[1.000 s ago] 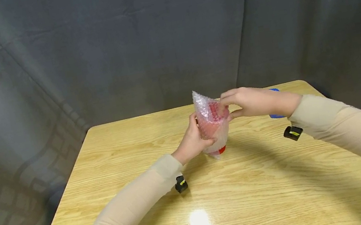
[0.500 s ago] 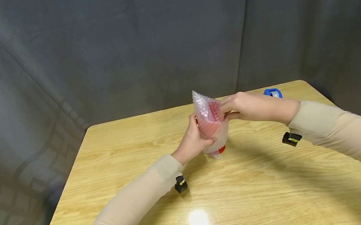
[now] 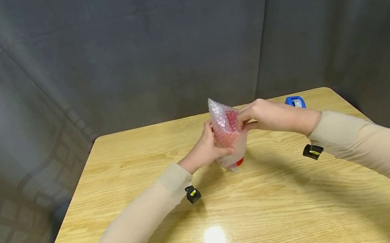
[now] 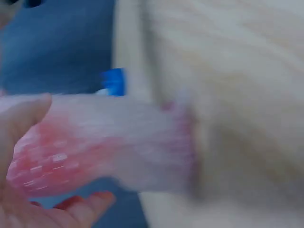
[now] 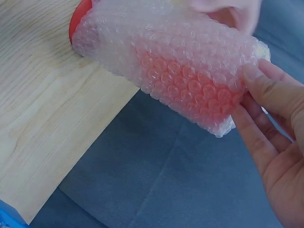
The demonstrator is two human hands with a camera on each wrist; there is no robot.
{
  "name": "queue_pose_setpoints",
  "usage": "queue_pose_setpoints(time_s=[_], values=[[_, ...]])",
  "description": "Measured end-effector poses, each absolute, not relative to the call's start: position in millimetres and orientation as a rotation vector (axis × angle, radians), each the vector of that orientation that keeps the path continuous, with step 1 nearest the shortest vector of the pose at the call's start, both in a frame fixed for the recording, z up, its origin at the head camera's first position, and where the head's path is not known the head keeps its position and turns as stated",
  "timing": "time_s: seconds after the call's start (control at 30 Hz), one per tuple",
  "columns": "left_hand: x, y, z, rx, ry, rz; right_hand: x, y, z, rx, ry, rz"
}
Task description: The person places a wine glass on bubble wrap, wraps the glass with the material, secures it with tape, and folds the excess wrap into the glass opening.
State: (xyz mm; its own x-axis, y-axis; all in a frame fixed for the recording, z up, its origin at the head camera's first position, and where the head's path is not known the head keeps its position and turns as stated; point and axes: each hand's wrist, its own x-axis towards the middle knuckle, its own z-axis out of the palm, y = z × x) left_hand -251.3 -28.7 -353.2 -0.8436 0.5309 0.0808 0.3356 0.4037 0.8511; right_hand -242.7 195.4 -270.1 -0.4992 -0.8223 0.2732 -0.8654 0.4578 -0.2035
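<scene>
A bundle in clear bubble wrap [image 3: 225, 133] stands upright on the table. Red shows through the wrap, and a bare red end [image 5: 80, 19] sticks out at its bottom. Its kind is hidden by the wrap. My left hand [image 3: 205, 147] grips the bundle from the left, the thumb across its near side; the left wrist view of that hand [image 4: 47, 209] is blurred. At the upper right, my right hand [image 3: 265, 116] pinches the wrap's top edge between thumb and fingers, plainest in the right wrist view, where the hand [image 5: 280, 137] lies at the right.
Behind my right forearm sits a blue tape dispenser [image 3: 295, 102], partly covered by the arm. The wooden table [image 3: 266, 221] ends at a far edge before a dark grey curtain [image 3: 168, 57]. A small black device hangs at each wrist.
My right hand has moved slightly down and left, its fingers drawn in on the wrap's edge, uncovering more of the tape dispenser. The left wrist has shifted a little up and left.
</scene>
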Motion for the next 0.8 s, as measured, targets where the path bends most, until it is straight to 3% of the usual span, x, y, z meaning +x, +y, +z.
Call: queue_pose_setpoints(time_s=[0.13,0.33,0.6,0.8], values=[[-254.4,-39.2,-325.3,0.793,2.519,1.414,-242.5,194.7,-269.4,1.483,-2.577,0.474],[-262.4,-46.1,-299.0,1.087,2.721,1.273,-242.4,195.2,-267.4,1.475,-2.577,0.484],[-265.7,-40.5,-285.3,1.735,2.93,0.35,-243.3,194.9,-267.0,1.457,-2.604,0.476],[-268.0,-34.0,-272.3,1.688,2.876,-0.055,-244.4,189.9,-271.7,1.478,-2.607,0.494]])
